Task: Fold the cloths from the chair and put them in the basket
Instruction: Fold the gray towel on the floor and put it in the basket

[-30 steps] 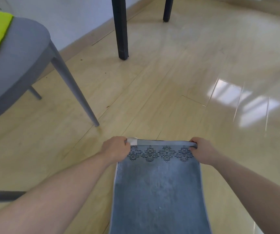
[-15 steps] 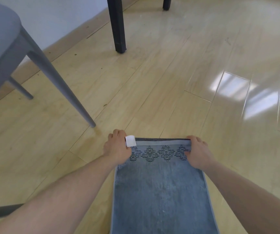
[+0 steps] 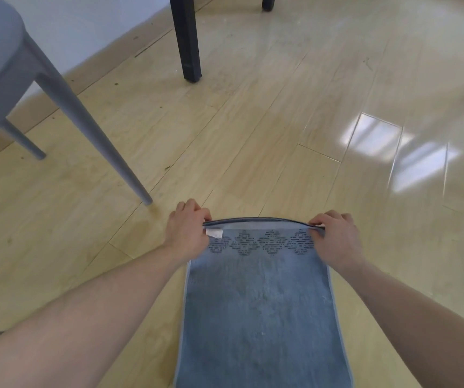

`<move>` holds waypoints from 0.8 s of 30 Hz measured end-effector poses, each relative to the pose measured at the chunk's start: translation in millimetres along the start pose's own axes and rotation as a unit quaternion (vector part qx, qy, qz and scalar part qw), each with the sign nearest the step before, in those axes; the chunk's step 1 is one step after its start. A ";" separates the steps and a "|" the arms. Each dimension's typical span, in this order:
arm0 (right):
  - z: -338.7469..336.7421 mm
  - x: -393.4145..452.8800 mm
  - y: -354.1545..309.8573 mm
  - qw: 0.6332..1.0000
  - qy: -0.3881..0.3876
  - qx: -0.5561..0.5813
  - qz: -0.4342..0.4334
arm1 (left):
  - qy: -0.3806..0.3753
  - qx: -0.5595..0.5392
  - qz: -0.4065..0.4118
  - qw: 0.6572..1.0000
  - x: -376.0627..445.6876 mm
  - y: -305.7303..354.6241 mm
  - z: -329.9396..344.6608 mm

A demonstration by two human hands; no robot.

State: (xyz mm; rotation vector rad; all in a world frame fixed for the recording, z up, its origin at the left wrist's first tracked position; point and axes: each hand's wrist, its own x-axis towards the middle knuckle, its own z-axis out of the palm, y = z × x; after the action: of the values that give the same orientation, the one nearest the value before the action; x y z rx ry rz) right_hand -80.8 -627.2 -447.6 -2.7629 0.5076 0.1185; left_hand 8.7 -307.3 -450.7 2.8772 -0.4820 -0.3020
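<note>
A blue cloth (image 3: 258,309) with a row of dark diamond patterns and a small white tag lies stretched out on the wooden floor in front of me. My left hand (image 3: 187,233) pinches its far left corner, beside the tag. My right hand (image 3: 334,239) pinches the far right corner. The far edge shows two layers, one over the other. The grey chair (image 3: 3,68) stands at the upper left, with only part of its seat and two legs showing. No basket is in view.
A black furniture leg (image 3: 187,37) stands on the floor beyond the cloth, with a second one (image 3: 268,1) at the top edge. A white wall with a wooden skirting runs along the upper left. Bright window reflections lie on the floor at the right.
The view has tilted down, so the yellow cloth on the chair has left the frame. Both hands lowered the cloth's far edge to the floor and shifted their grip on the corners.
</note>
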 end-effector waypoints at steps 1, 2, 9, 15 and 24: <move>-5.8 -1.0 1.3 1.000 0.022 0.016 -0.003 | 0.032 -0.018 0.003 0.999 0.1 1.1 -5.6; -11.1 -2.6 2.5 0.999 0.043 0.032 -0.008 | 0.061 -0.038 0.008 0.997 -0.3 2.8 -10.9; -30.1 -56.0 19.6 0.989 0.081 0.064 -0.107 | 0.123 -0.064 0.103 0.985 -38.2 8.7 -24.5; -6.3 -134.7 41.8 0.987 -0.006 0.085 -0.134 | 0.034 0.009 0.215 0.976 -110.8 -0.9 -1.5; 46.8 -207.2 69.0 0.988 -0.068 0.089 -0.104 | -0.119 0.036 0.208 0.970 -182.0 -13.1 54.9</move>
State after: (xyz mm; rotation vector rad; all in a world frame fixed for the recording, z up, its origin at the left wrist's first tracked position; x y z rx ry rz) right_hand -300.0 -603.8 -483.9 -2.5905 0.1844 0.1991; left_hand -168.7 -242.6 -476.3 2.7245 -1.1385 -0.5651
